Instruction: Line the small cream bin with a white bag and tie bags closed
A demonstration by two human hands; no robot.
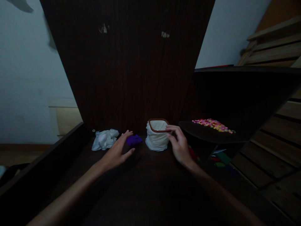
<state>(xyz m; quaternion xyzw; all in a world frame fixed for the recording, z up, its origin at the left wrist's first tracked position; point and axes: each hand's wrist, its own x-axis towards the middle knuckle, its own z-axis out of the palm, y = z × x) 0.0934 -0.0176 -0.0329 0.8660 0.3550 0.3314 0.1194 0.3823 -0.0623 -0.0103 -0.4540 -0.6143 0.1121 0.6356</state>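
A small bin with a brown rim (157, 142) stands upright on the dark surface, lined with a white bag folded over its outside. My right hand (179, 146) is at the bin's right side, its fingers by the rim; whether they touch it I cannot tell. My left hand (118, 150) hovers open, thumb apart, between a crumpled white plastic bag (105, 139) on the left and a folded purple item (134, 140) just beyond the fingers. The left hand holds nothing.
A dark panel (131, 69) rises behind. On the right, a shelf (199, 130) bears many colourful small pieces (213, 124), with red and green items (219, 164) below. A raised dark edge (47, 160) runs along the left. Wooden slats (277, 50) stand far right.
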